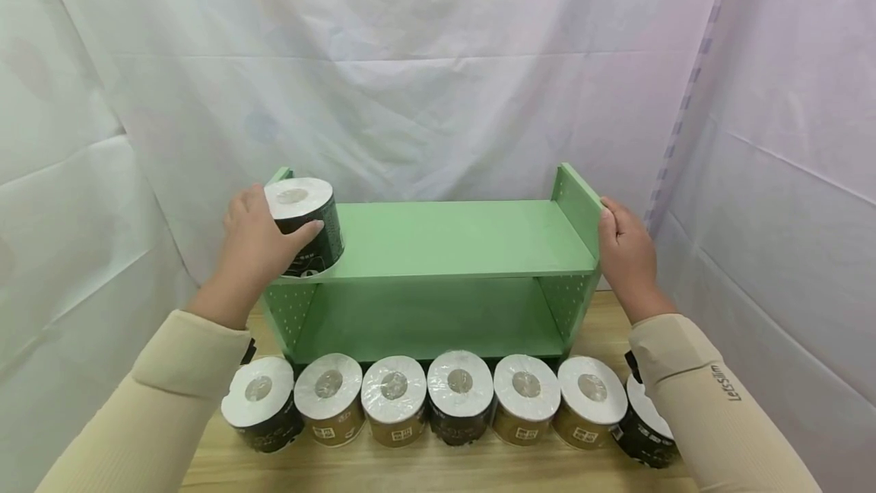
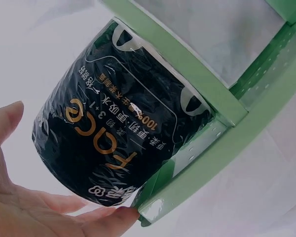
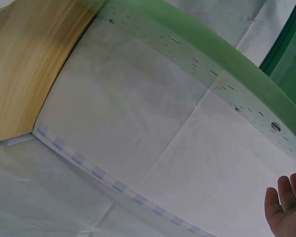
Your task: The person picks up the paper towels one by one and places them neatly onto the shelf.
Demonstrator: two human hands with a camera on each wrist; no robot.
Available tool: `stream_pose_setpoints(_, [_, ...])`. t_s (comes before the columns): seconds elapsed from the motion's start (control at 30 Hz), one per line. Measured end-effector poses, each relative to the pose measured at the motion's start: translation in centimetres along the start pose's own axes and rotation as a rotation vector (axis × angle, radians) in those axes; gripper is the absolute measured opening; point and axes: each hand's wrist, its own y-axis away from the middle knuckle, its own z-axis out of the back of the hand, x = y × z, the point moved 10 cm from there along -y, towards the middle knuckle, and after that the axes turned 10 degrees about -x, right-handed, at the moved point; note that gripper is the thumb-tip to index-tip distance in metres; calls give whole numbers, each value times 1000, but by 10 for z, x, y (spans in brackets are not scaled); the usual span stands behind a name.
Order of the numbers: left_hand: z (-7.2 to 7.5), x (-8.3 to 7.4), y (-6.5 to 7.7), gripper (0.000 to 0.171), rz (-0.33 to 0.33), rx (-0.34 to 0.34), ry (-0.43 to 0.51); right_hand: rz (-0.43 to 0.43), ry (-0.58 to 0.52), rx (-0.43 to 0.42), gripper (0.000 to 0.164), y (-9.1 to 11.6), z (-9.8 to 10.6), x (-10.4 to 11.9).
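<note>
Near: wood-grain counter (image 1: 438,474) carrying row of seven wrapped rolls (image 1: 458,428), three black, four brown. Beyond row, green shelf unit (image 1: 438,318). Black wrapped roll (image 1: 322,238) upright at left end of upper board (image 1: 452,234). Left grip (image 1: 253,246) about it, slack: fingers beside roll, thumb apart from wrapper in left wrist view. Right grip (image 1: 626,253) pinching edge of right side panel (image 1: 575,211). Far: white cloth backdrop (image 1: 424,97).
</note>
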Motion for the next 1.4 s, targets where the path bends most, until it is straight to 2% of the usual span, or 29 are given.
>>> stream_pose_setpoints(0.23, [7, -3, 13, 97, -94, -68, -44, -4, 6, -3, 55, 0, 0, -1])
stream_pose_setpoints(0.47, [16, -10, 35, 88, -238, -181, -108, -6, 11, -13, 55, -1, 1, -1])
stream_pose_setpoints(0.63, [22, -12, 50, 83, -309, -242, -113, -6, 9, -18, 55, -1, 1, -1])
stream_pose_setpoints(0.83, [20, -9, 64, 84, -332, -281, -133, -14, 9, -22, 55, 1, 3, -2])
stream_pose_setpoints(1.0, [14, -1, 75, 86, -318, -265, -145, -19, -3, -24, 55, 1, 4, 0])
stream_pose_setpoints(1.4, [8, 21, 95, 85, -291, -281, -87, -42, -34, -9, 55, 1, -3, 3])
